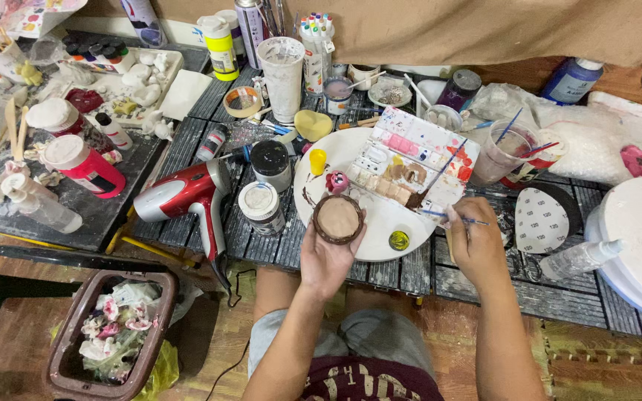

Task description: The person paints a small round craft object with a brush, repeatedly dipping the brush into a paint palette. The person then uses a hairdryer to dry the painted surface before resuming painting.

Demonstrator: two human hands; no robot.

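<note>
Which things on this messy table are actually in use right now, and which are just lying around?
In use:
left hand holding the small round brown-rimmed clay dish
right hand holding the thin blue-handled paintbrush
white rectangular paint palette
round white plate

Lying about:
red and silver hair dryer
yellow-capped bottle
brown waste bin
roll of tape

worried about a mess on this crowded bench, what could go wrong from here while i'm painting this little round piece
1. The right hand holds a fine brush just beside the open paint palette; a slip could smear colours.
2. The cup of brushes stands close behind that hand and might be tipped.
3. The left hand holds the round piece at the table edge; dropped, it could fall to the floor.
</note>
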